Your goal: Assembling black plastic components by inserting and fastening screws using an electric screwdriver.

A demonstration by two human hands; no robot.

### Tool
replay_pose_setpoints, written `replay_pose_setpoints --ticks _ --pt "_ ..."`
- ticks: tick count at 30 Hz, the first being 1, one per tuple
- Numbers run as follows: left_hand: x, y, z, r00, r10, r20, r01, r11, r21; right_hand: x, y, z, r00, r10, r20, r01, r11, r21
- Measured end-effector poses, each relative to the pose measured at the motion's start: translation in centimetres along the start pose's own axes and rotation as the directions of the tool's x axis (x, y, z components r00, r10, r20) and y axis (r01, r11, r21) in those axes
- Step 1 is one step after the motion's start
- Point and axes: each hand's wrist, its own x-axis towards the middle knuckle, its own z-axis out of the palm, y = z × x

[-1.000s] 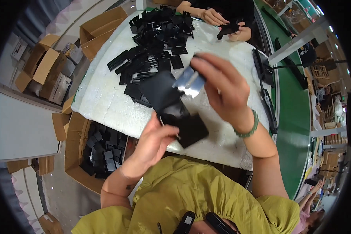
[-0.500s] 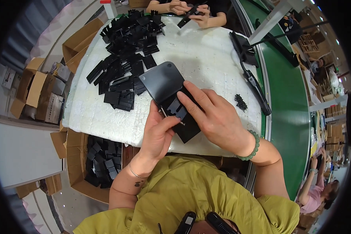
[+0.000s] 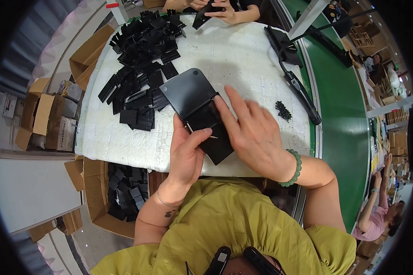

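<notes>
In front of my chest I hold a black hinged plastic piece (image 3: 188,94), its rounded upper plate joined to a darker, narrower lower panel. My left hand (image 3: 186,153) grips its left side, thumb laid across the lower panel. A thin silvery metal rod (image 3: 188,128) shows along that left edge, and a small bright pin-like bit lies near the thumb tip. My right hand (image 3: 257,137) is on the other side, fingers stretched and spread. Its index finger touches the right edge by the joint; its middle finger is raised off the piece. The right thumb is hidden.
A heap of black plastic parts (image 3: 144,46) covers the far left of the white padded table (image 3: 243,55). Small black screws or pins (image 3: 283,110) and a black corded tool (image 3: 303,98) lie at right, beside a green conveyor (image 3: 339,114). A carton (image 3: 94,197) holds more parts. Another person's hands (image 3: 220,10) work opposite.
My right middle finger has lifted off the piece and spread away. A slotted grey area on the lower panel no longer shows. Across the table, the other person's black part has shifted left.
</notes>
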Motion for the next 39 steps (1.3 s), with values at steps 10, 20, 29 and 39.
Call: replay_pose_setpoints --ticks 10,20,29,39 --pt "0.6 -1.6 -1.3 0.999 0.045 0.004 -0.045 0.997 -0.055 -0.9 -0.9 -0.1 0.999 -0.026 -0.043 0.034 0.980 0.195" --pt "0.8 -2.3 -0.8 0.992 0.125 0.029 -0.120 0.985 -0.127 -1.0 -1.2 1.4 0.930 0.365 -0.042 -0.151 0.482 0.863" --pt "0.4 -0.2 -3.2 0.876 0.403 0.266 -0.477 0.637 0.606 -1.9 0.5 2.2 0.831 0.536 -0.151 -0.188 0.525 0.830" --pt "1.5 2.4 -2.5 0.506 0.326 0.799 -0.808 -0.143 0.571 -2.5 0.7 2.1 0.844 0.487 -0.223 -0.109 0.563 0.819"
